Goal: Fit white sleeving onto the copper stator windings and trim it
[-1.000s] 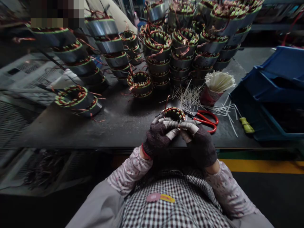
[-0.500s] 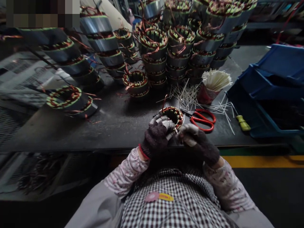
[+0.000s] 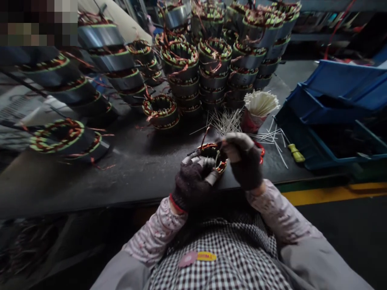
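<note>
A small motor stator [image 3: 223,166] with copper windings and a pale green lining lies at the table's front, one copper lead standing up from its far rim. My left hand [image 3: 193,179], in a dark glove with pale-wrapped fingertips, is closed on its near left side. Above the stator's right rim is my right hand [image 3: 243,161], gloved alike, with fingers pinched together. Whatever those fingers hold is too small and hidden to name. Behind the right hand, red scissors handles [image 3: 262,153] show only in part.
Stacked stators [image 3: 183,58] fill the back, with a single stator [image 3: 160,110] before them and others [image 3: 57,137] at left. White ties [image 3: 226,121] lie scattered beside a cup [image 3: 254,122] full of them. A yellow-green handle [image 3: 296,153] lies by blue bins [image 3: 335,90].
My right hand has risen from beside the stator to above its right rim, now covering most of the scissors. The left hand stays on the stator. The whole view has shifted.
</note>
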